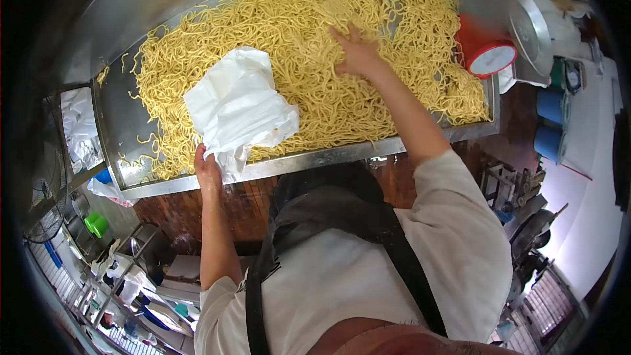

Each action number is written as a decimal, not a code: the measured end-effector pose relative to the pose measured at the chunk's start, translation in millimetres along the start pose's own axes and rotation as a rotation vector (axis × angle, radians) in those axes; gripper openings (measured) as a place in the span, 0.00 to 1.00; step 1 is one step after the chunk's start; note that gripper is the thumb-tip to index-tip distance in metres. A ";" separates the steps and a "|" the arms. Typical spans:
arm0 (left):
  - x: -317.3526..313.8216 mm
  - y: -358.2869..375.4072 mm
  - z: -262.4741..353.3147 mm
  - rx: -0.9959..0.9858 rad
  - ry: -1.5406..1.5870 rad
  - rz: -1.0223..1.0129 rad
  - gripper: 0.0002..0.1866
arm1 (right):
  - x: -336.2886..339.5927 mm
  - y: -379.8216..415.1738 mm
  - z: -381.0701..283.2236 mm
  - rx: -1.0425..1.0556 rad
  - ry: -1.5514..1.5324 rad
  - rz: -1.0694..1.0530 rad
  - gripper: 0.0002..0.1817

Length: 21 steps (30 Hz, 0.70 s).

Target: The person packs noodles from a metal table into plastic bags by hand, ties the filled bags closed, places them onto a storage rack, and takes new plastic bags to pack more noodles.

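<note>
Yellow noodles (309, 33) lie in a thick loose layer over a large metal tray (118, 118). My left hand (208, 169), at the tray's front rim, is closed on the lower edge of a white plastic bag (240, 102). The crumpled bag spreads over the noodles, and its opening cannot be made out. Over the middle right of the noodles, my right hand (358, 54) has its fingers spread. Its fingertips touch the noodles or hover just above them, with nothing gripped.
A red round scale (486, 49) stands at the tray's right end, beside a metal lid-like disc (531, 26). Blue containers (551, 125) stand farther right. A fan (49, 197) and green cups (96, 224) are at the left. Noodle strands lie near the tray's left wall.
</note>
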State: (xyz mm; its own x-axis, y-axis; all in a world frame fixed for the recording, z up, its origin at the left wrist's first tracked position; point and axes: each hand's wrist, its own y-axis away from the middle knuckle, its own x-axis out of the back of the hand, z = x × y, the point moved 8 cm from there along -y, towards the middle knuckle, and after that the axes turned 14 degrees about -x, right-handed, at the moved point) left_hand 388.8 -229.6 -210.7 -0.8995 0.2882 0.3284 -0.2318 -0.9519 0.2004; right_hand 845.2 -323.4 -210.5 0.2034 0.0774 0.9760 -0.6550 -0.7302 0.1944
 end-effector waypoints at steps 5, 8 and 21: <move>-2.5 1.4 7.5 0.031 -0.050 0.072 0.15 | -29.6 -46.1 -10.6 -0.127 -0.070 -0.179 0.40; -5.3 -1.5 37.1 -0.067 -0.213 -0.035 0.14 | -39.0 -55.0 15.3 -0.134 -0.392 -0.225 0.40; 33.8 6.9 -24.9 0.033 -0.019 0.121 0.13 | -59.2 3.5 9.1 -0.177 0.046 -0.332 0.37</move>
State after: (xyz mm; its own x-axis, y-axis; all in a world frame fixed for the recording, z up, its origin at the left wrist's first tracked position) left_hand 347.6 -229.0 -221.2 -0.9130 0.1738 0.3690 -0.1098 -0.9760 0.1880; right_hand 837.4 -336.7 -268.5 0.3951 0.3236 0.8598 -0.6753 -0.5322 0.5106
